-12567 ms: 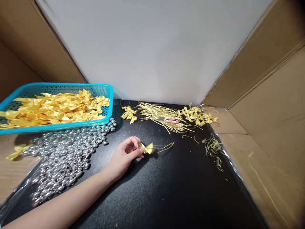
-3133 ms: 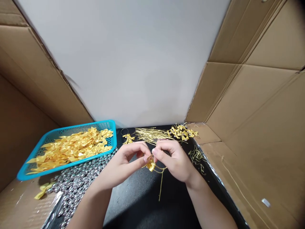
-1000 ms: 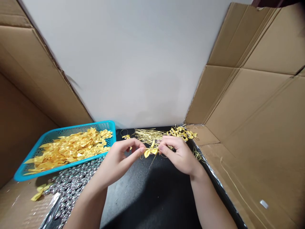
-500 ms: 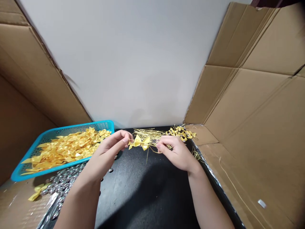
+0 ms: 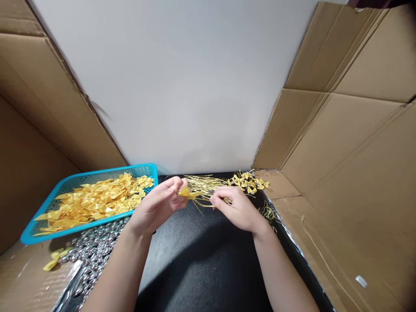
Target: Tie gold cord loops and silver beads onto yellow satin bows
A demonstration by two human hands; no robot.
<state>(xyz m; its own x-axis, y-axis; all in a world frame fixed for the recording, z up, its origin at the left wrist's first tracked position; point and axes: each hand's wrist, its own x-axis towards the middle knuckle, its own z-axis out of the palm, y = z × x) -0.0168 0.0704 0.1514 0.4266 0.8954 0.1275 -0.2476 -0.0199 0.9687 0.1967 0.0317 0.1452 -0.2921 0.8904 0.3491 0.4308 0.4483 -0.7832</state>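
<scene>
Near the centre of the frame, 1 yellow bow [image 5: 188, 193] sits in the left hand [image 5: 162, 200], its thumb and fingertips closed in a light pinch at the bow's left end. Just right of it, the right hand [image 5: 234, 207] is curled nearly closed, thumb against forefinger, on gold cord [image 5: 204, 205] running from the bow; 1 loose end trails below. The step in hand looks like drawing this cord out from the bow, so the next move seems to call for a firm left pinch and an even right pull. Behind lie straight cord lengths [image 5: 206, 182]; a blue basket [image 5: 81, 228] and silver beads [image 5: 100, 242] fill the lower left.
</scene>
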